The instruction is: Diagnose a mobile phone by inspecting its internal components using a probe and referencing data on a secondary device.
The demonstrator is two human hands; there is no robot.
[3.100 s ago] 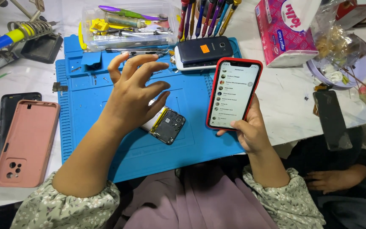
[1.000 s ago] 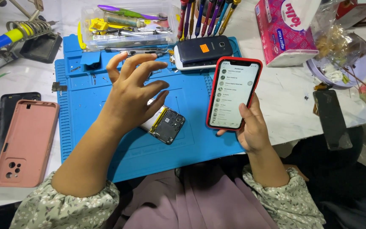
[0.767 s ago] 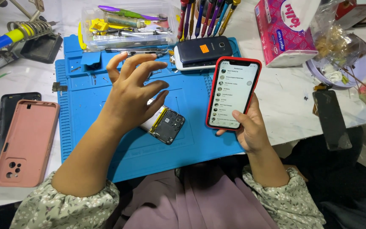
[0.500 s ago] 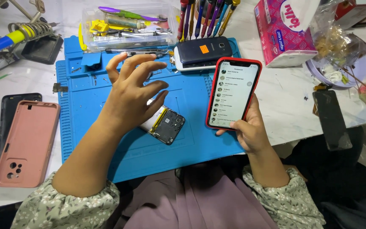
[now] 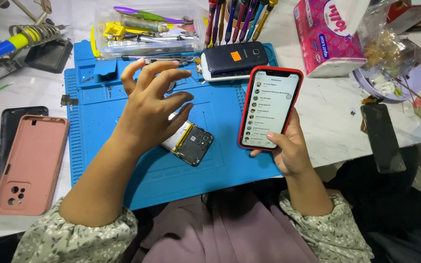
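a: fingers first. what's the left hand (image 5: 149, 104) doing?

b: fingers spread and a bit curled, hovering over the blue work mat (image 5: 103, 122). not pinching anything. palm sits above an opened phone (image 5: 188, 142) with its back off, internals up, lying flat on the mat near the middle. can't tell if the heel of the hand touches it, the upper left end is hidden under the hand.

a: right hand (image 5: 288, 151)?

b: wrapped around a red-cased phone (image 5: 270, 108), held tilted, screen lit with a list on it. thumb lies across the lower edge of the screen, other fingers behind the case, mostly hidden.

a: where is that phone relative to the mat?

b: over the mat's right edge, just right of the opened one, not touching it.

a: further out?

b: dark blue phone (image 5: 235, 59) lying face down at the mat's top edge, orange sticker on its back. clear plastic tray (image 5: 147, 29) of tools just left of it, row of screwdrivers (image 5: 237, 19) standing behind. pink tissue box (image 5: 328, 36) to the right on the white table (image 5: 332, 112). black phone panel (image 5: 382, 138) lies near the table's right edge.

a: left side?

b: pink phone case (image 5: 30, 163) lying inside down, partly over a black case (image 5: 13, 129), both off the mat. soldering iron (image 5: 13, 43) in its coil stand at top left.
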